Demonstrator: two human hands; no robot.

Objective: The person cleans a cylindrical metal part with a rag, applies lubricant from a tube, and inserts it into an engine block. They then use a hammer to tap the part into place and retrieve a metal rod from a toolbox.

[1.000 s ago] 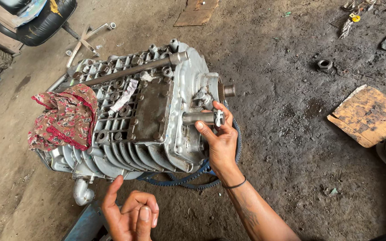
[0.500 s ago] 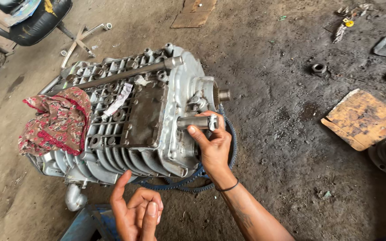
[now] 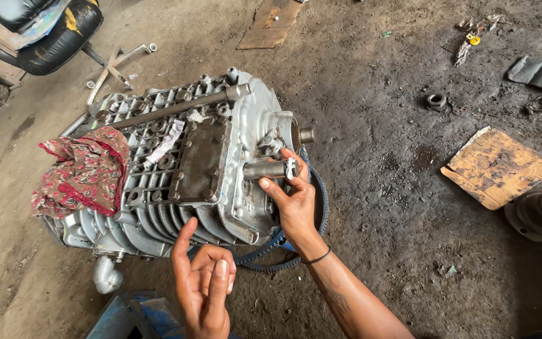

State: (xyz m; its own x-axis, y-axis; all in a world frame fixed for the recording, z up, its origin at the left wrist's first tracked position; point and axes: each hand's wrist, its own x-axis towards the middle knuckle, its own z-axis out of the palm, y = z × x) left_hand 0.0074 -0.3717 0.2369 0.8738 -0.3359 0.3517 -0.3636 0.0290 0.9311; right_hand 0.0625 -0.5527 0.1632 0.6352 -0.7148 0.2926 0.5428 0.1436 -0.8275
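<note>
The right hand [image 3: 296, 204] grips the small metal shaft [image 3: 270, 169] sticking sideways from the engine block [image 3: 158, 169]; left hand [image 3: 203, 282] loosely curled, empty.

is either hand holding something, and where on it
The right hand pinches the outer end of a short metal shaft sticking out of the engine casing. The left hand holds nothing.
</note>
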